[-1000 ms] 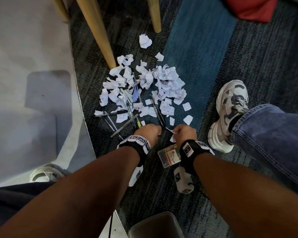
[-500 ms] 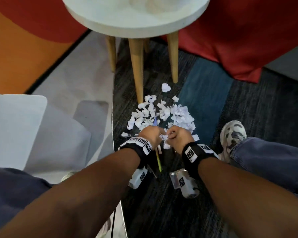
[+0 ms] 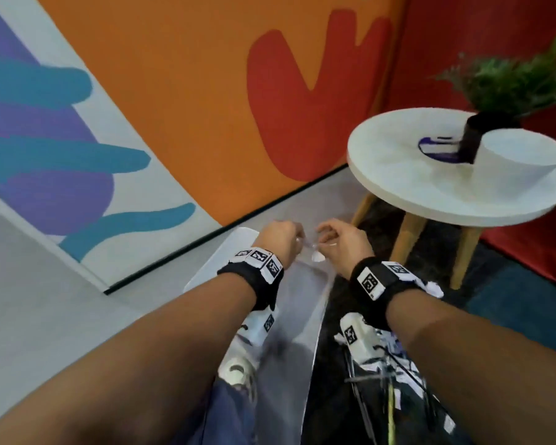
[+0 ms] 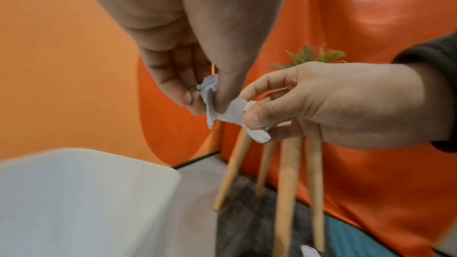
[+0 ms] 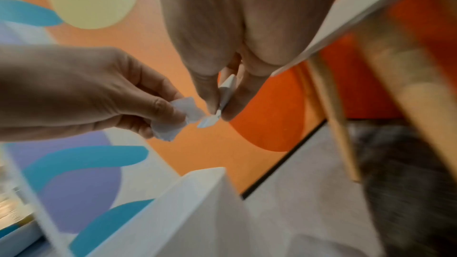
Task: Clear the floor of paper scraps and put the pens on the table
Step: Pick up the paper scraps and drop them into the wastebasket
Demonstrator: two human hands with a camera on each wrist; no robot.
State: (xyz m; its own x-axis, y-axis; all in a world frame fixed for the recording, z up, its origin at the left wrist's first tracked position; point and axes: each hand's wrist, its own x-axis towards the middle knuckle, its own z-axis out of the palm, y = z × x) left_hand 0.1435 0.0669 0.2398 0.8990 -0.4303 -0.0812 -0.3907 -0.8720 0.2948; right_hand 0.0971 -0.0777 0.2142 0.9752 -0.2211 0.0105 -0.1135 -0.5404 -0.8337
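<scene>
Head view: left hand (image 3: 281, 234) and right hand (image 3: 342, 240) raised close together above a white bin (image 3: 238, 234), fingers of both curled onto crumpled paper scraps (image 3: 318, 256); the round white worktop (image 3: 398, 175) on tapered wooden legs stands to the right, carrying a potted plant (image 3: 501, 101); more scraps and several pens (image 3: 390, 409) lie on the dark carpet low in frame, partly hidden by the right forearm; view blurred.

Left wrist view: left hand (image 4: 188, 69) pinches one end of a crumpled white scrap (image 4: 231, 113) between thumb and fingers (image 4: 178, 89); right hand (image 4: 329, 105) pinches the other end, plus more paper tucked in its palm; bin rim (image 4: 123, 155) smooth, white, round-cornered, just below.

Right wrist view: right fingers (image 5: 210, 93) nip a thin folded scrap (image 5: 226, 89); left hand (image 5: 99, 89) grips a larger wad (image 5: 178, 118); the two bits touch or nearly so, cannot tell whether one piece.

Handling judgement: paper very light, soft, tears easily, may flutter off-target on release; best bunched in the palm and let go low over the bin; pens stiff, smooth, liable to roll; take several together at mid-barrel.
</scene>
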